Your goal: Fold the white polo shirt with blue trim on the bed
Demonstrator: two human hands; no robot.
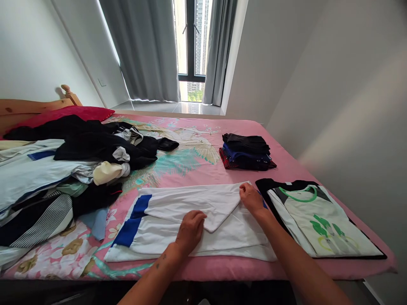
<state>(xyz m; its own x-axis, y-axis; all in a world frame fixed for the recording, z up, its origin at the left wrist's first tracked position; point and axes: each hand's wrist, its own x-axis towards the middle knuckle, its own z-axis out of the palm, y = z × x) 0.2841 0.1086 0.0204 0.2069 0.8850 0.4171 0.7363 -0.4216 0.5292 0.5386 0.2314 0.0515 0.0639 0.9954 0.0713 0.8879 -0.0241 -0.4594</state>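
Observation:
A white garment with blue bands (165,237) lies spread flat and partly folded along the front of the bed. One white flap, perhaps a sleeve, is turned over on top and ends in a corner near the middle. My left hand (191,228) rests beside that corner, its fingers curled and pinched on the cloth. Farther right, my right hand (252,198) pinches the upper edge of the same garment near its right end. A little blue shows beneath my right wrist.
Folded shirts (305,212), the top one with a green collar, lie at the right. Behind stands a stack of dark folded clothes (246,150). A loose heap of clothes (85,144) covers the left of the pink bed (187,131). A wall borders the right side.

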